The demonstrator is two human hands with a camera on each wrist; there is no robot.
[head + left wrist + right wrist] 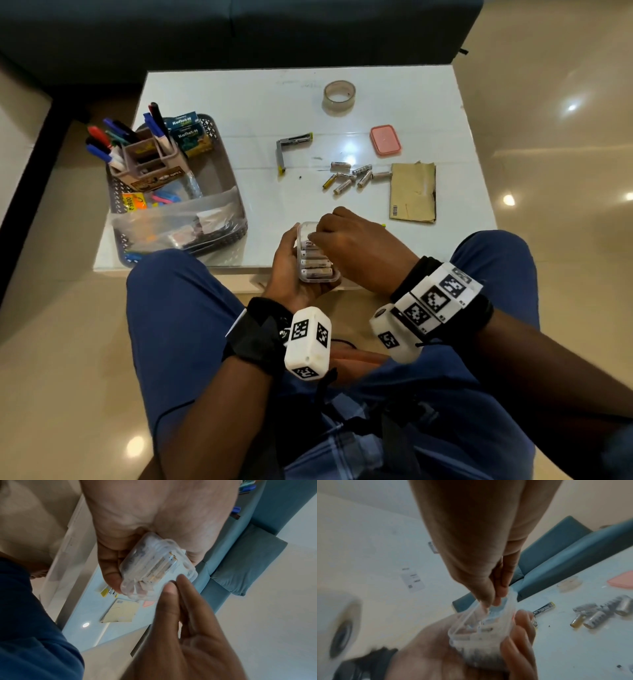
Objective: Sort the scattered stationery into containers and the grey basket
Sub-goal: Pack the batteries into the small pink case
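My left hand (291,270) grips a small clear plastic box (317,263) from below, just off the table's near edge. Several batteries lie side by side in the box (157,568). My right hand (352,246) reaches over its far end, thumb and forefinger tips together at the rim (488,599). Whether they pinch a battery is hidden. Several loose batteries (352,176) lie mid-table, also in the right wrist view (597,615). The grey basket (219,137) stands at the table's left.
The basket holds a pen holder (150,156) with markers, packets and a plastic bag. On the white table (260,102) lie an opened stapler (291,145), a pink lid (385,139), a tape roll (339,97) and a brown cardboard piece (412,192). A dark sofa stands behind.
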